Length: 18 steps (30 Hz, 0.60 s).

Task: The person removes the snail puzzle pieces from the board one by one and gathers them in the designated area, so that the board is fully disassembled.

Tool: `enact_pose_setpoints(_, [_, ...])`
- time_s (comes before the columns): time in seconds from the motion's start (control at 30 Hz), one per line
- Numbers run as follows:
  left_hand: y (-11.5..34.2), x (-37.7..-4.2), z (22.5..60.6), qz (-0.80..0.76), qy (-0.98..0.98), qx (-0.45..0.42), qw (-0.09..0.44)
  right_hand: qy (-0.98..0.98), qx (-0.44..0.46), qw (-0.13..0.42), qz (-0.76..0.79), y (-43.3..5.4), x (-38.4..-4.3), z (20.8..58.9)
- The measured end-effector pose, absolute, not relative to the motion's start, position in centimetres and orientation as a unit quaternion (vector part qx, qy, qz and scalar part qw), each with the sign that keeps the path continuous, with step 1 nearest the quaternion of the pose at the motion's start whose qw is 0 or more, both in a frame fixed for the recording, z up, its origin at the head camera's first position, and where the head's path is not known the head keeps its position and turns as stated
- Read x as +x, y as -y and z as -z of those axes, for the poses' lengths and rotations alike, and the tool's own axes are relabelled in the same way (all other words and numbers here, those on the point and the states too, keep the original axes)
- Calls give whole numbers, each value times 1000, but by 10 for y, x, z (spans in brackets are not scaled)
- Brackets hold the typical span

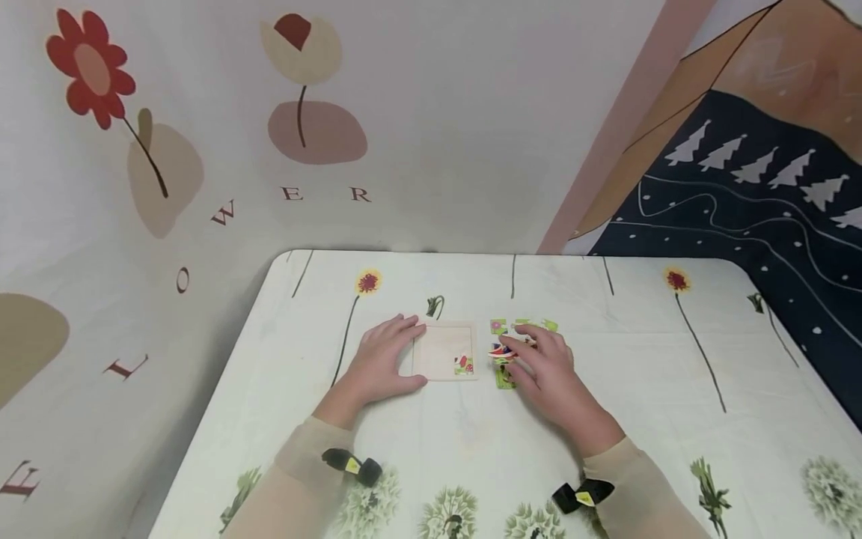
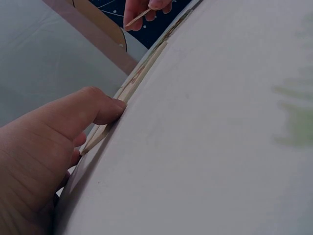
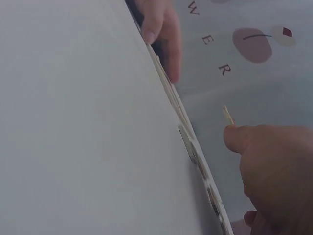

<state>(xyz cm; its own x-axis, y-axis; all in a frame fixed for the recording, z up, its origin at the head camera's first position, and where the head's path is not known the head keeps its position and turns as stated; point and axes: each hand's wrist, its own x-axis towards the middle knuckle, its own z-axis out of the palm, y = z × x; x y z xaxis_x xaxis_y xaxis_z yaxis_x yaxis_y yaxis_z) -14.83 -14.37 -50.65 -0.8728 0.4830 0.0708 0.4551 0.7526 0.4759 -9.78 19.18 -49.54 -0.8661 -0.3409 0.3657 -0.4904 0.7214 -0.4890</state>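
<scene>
A shallow square wooden puzzle tray (image 1: 438,352) lies on the table, with one colourful puzzle piece (image 1: 464,364) in its lower right corner. My left hand (image 1: 384,358) grips the tray's left side, thumb at the near corner and fingers at the far one. Just right of the tray, my right hand (image 1: 548,370) pinches a puzzle piece (image 1: 500,350) printed in red, white and blue. In the right wrist view this thin piece (image 3: 228,115) is raised off the table. Several loose puzzle pieces (image 1: 505,377) lie under and around the right hand, partly hidden by it.
A white cloth with printed flowers covers the table (image 1: 465,434). Behind its far edge hangs a pale curtain (image 1: 444,150) with flower and letter prints. A dark blue cloth with white trees (image 1: 754,195) hangs at the right. Both wrists carry small black straps (image 1: 353,466).
</scene>
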Motion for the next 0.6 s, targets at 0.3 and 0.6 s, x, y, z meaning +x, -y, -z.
enact_pose_setpoints(0.3, [145,-148,506,-247,-935,252,28,936,191,87,-283,-232,-79,502])
enact_pose_setpoints(0.6, [144,-149,507,-251,-934,251,26,935,191,82,-286,-241,-69,506])
